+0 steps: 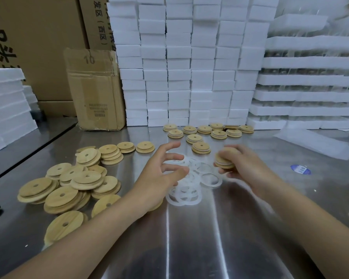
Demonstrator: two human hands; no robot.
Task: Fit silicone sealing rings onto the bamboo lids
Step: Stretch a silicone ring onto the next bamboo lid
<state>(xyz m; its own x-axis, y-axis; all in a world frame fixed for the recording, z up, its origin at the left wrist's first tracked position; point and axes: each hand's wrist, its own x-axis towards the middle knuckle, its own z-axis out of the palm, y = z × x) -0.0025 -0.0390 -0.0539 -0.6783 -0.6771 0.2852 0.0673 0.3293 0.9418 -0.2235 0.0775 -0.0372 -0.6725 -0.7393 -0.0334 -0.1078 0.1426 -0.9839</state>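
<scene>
The left hand (159,178) hangs at the centre of the frame with its fingers spread and loosely bent, and I can see nothing in it. The right hand (248,168), right of centre, has fingers and thumb curled round one bamboo lid (225,160). The lid is held nearly edge-on to the camera with its flat faces roughly level. A pale band seems to run round its lower step, but the blur leaves it unclear whether that is a seated ring.

The heap of silicone rings (189,190) lies flat on the steel table (189,238), in the gap between the two hands and partly under the left fingertips. The left hand is therefore the nearer one, and it is free. A ring sits just below and slightly right of its fingers. From there it would have to travel rightward to the held lid.

The loose pile of bare lids (69,186) spreads across the lower left, on the left hand's outer side. A looser group of lids with pale edges (204,129), probably finished, sits above centre, beyond both hands. Behind them, stacked white foam blocks (189,67) fill the top of the frame, and a cardboard box (95,91) stands at upper left.
</scene>
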